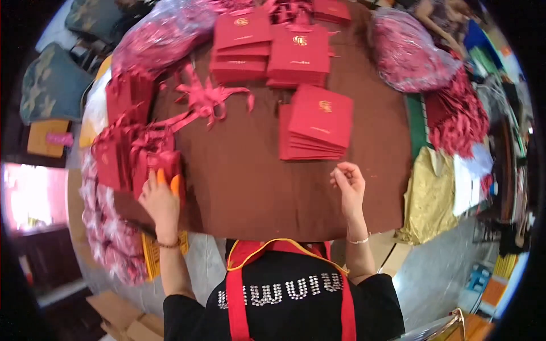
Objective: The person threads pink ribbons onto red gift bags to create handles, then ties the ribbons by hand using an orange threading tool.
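Left hand in the red bags, right hand hovering by the stack.
So the left hand [161, 200] — orange covers [176, 185] on two fingertips — is reaching onto a bunch of red bags [165, 159] at the left edge of the brown counter [250, 193]; can't tell if it's actually gripping one. The right hand [349, 184] is half open, fingers loosely curled, just below a slightly fanned stack of flat red bags [320, 116] with a gold emblem on top. Loose pinkish-red ribbons [207, 101] lie between the bunch and the stack, and more red piles [242, 34] sit farther back.
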The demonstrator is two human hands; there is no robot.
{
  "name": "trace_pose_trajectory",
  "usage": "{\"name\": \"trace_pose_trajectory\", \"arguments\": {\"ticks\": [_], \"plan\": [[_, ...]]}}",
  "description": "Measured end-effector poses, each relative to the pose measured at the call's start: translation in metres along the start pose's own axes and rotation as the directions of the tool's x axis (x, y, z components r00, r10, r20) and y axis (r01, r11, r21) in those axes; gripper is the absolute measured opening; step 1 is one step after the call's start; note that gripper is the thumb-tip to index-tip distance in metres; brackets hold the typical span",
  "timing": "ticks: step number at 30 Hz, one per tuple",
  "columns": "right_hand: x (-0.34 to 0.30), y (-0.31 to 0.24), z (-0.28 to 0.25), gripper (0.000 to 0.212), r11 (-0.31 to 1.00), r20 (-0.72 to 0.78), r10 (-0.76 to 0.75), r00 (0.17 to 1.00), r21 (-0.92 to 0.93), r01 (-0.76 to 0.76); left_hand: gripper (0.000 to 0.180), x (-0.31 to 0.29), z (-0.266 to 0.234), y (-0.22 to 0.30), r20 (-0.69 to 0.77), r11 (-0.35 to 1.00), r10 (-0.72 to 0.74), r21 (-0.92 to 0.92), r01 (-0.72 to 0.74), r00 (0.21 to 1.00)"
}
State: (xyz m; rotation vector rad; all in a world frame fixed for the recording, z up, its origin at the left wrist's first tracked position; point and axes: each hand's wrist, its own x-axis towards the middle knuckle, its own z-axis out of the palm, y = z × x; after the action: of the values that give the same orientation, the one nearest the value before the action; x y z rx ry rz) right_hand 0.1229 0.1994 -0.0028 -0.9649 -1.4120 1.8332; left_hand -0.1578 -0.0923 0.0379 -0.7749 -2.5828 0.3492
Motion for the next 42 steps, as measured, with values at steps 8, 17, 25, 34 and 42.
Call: {"name": "trace_pose_trajectory", "arguments": {"ticks": [8, 17, 25, 34, 42], "plan": [[0.07, -0.005, -0.025, 0.038, 0.987, -0.208, -0.162, 0.965, -0.046, 0.156, 0.029, 0.07, -0.055, 0.154, -0.136, 0.491, 0.193, -0.844, -0.216, 0.972], [0.072, -0.022, -0.001, 0.053, 0.718, -0.034, -0.387, 0.922, -0.638, 0.278, 0.033, 0.053, -0.051, 0.231, -0.192, 0.48, 0.209, -0.834, -0.272, 0.959], [-0.026, -0.021, 0.005, 0.05, 0.999, 0.05, -0.049, 0.998, -0.016, 0.05, 0.012, 0.032, -0.028, 0.154, -0.131, 0.247, 0.401, -0.938, -0.245, 0.907], [-0.089, 0.025, 0.013, 0.043, 0.913, 0.15, 0.252, 0.956, -0.365, -0.183, 0.022, 0.128, 0.048, 0.118, -0.281, 0.756, 0.563, -0.206, -0.622, 0.777], [-0.043, -0.01, 0.005, 0.025, 0.608, 0.156, -0.102, 0.982, -0.772, 0.186, 0.018, 0.059, 0.002, 0.082, -0.321, 0.242, 0.691, -0.742, -0.626, 0.648]]}}
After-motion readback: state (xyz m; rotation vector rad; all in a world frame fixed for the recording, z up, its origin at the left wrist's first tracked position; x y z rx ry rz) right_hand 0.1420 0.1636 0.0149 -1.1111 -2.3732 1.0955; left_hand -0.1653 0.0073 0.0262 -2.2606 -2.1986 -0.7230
